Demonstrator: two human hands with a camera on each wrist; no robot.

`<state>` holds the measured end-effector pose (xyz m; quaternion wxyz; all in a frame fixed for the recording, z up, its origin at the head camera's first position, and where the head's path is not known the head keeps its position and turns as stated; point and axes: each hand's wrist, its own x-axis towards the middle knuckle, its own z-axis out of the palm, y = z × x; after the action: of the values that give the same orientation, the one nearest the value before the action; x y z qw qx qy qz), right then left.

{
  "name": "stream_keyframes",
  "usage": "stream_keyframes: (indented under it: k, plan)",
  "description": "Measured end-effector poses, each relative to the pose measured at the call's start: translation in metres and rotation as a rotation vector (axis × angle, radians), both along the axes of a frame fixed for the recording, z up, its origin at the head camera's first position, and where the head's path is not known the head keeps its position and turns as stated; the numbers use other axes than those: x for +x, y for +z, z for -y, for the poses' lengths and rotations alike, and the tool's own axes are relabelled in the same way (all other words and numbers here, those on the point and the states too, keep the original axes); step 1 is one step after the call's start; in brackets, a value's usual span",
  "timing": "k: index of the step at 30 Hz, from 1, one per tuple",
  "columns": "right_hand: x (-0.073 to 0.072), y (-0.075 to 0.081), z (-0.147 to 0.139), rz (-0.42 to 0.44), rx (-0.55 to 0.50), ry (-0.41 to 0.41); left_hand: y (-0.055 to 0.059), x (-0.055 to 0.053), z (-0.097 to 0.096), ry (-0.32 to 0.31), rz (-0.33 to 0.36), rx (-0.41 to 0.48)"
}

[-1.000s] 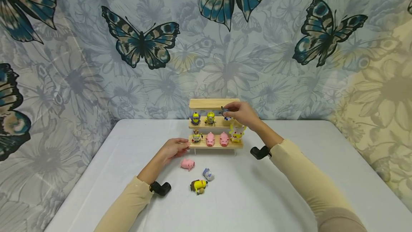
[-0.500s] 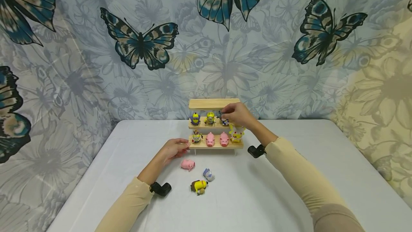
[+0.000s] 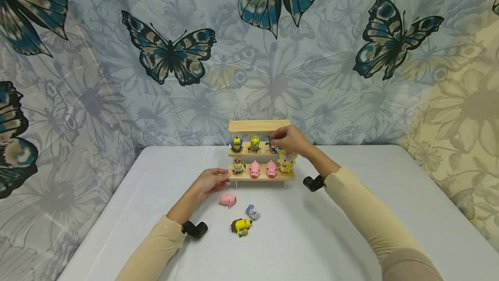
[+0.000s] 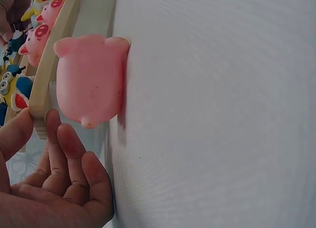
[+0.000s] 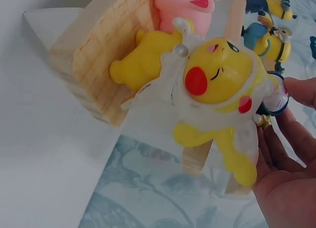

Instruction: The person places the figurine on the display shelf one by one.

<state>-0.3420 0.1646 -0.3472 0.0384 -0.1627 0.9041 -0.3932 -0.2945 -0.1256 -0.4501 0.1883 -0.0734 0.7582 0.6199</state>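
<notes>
A three-tier wooden display stand (image 3: 259, 126) stands at the back of the table. My left hand (image 3: 210, 181) pinches the left end of its lowest board, thumb on one face and index finger on the other. At the right end of the middle tier, my right hand (image 3: 292, 140) holds a small blue-and-white figurine (image 5: 276, 95), partly covered by the fingers. Just below it, a yellow figurine in a white outfit (image 5: 217, 80) sits on the lowest tier. Two pink pigs (image 3: 263, 170) and a crowned minion (image 3: 237, 166) share that tier. Two minions (image 3: 254, 143) stand on the middle tier.
On the white table (image 3: 343, 229) before the stand lie a pink pig (image 3: 227, 200), a grey-blue figurine (image 3: 252, 212) and a yellow-and-brown figurine (image 3: 241, 227). A patterned butterfly cloth (image 3: 280, 86) hangs right behind the table.
My right hand has lowered the blue-and-white figurine to the middle tier, then shifted slightly right with it. The left hand stays on the lowest board.
</notes>
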Motion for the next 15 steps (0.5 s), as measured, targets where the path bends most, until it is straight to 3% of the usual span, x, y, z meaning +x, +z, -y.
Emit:
stream_keyframes:
  k: [6,15]
  plan:
    - [-0.0024,-0.0016,-0.0077,0.035,0.015,0.005,0.0006,-0.0007,0.0002,0.007,-0.002,-0.004]
    - [-0.0041,-0.0024,-0.0092,0.014,0.064,0.021,-0.0013,-0.0012,-0.0003,0.011,-0.007,-0.008]
